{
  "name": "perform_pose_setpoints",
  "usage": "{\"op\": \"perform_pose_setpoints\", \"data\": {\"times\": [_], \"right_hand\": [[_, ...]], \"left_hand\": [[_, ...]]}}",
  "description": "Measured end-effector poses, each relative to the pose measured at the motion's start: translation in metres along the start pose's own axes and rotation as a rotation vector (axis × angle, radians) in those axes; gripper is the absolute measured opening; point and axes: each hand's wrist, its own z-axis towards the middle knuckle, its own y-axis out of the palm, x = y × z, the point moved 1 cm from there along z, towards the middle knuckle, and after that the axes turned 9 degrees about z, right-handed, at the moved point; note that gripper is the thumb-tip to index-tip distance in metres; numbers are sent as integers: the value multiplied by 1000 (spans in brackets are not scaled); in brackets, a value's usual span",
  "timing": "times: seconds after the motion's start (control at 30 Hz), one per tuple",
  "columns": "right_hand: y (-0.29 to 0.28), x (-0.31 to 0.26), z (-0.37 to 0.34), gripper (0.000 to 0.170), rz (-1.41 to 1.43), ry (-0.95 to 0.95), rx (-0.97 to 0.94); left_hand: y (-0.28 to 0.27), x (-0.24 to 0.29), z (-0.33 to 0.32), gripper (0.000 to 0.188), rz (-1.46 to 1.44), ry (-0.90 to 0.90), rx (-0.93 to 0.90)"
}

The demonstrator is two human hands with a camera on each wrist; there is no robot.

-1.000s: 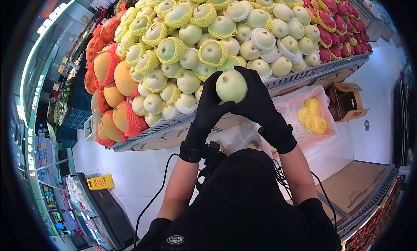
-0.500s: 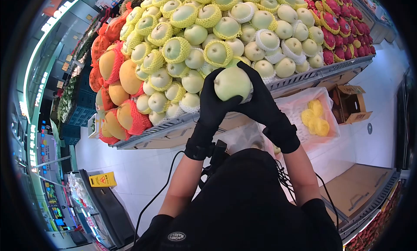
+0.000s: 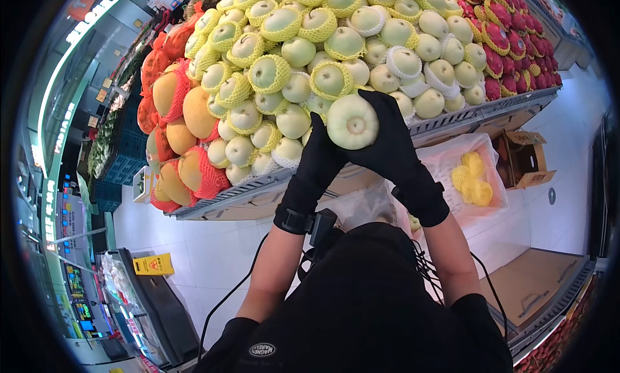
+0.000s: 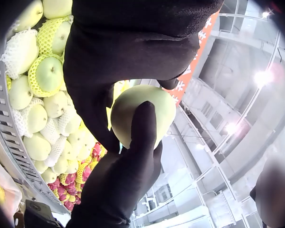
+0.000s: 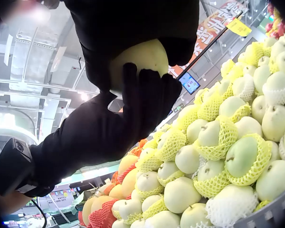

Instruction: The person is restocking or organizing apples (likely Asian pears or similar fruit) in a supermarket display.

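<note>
Both my hands, in black gloves, hold a pale green melon (image 3: pixel 352 121) in front of the fruit display. My left hand (image 3: pixel 321 155) grips its left side, and my right hand (image 3: pixel 392 144) curls round its right side. The round scar on one end of the melon faces up towards the head view. In the left wrist view a gloved thumb lies across the melon (image 4: pixel 167 107). Gloved fingers cover the lower part of the melon (image 5: pixel 145 53) in the right wrist view. Similar melons (image 3: pixel 298 51), many in yellow or white foam nets, are piled just beyond my hands.
Orange-yellow melons (image 3: pixel 200 111) in red nets lie at the pile's left, dragon fruit (image 3: pixel 496 39) at its right. A slatted rail (image 3: pixel 445 121) edges the display. Below stand a lined crate (image 3: pixel 445 160) with yellow nets and a cardboard box (image 3: pixel 523 157). A yellow floor sign (image 3: pixel 154 264) stands left.
Between my hands the melon has turned: its side and stem end showed before, and now the scarred end faces up. My hands have shifted slightly right in the head view.
</note>
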Motion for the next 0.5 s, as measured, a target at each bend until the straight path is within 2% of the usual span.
{"op": "perform_pose_setpoints", "data": {"times": [0.07, 0.13, 0.23, 0.3, 0.37, 0.43, 0.5], "right_hand": [[-1, -4, 2, 79, -35, -25, -13], [-1, -5, 1, 79, -51, -30, -23], [1, -3, -2, 81, -40, -8, -26], [2, -2, -4, 83, -25, 5, -19], [4, 2, -5, 84, -13, 31, -14], [5, 4, -6, 85, -10, 47, -15], [5, 5, -7, 86, -15, 52, -23]], "left_hand": [[-5, 2, -2, 47, 450, 84, 10], [-4, 6, -8, 37, 1049, 182, 62], [0, 9, -9, 30, 1038, 197, 77], [-3, -2, -7, 29, 283, 184, -36], [-7, -8, -5, 29, -103, 180, -117], [-11, -9, -4, 32, -173, 161, -172], [-17, -9, -4, 41, -350, 65, -217]]}}
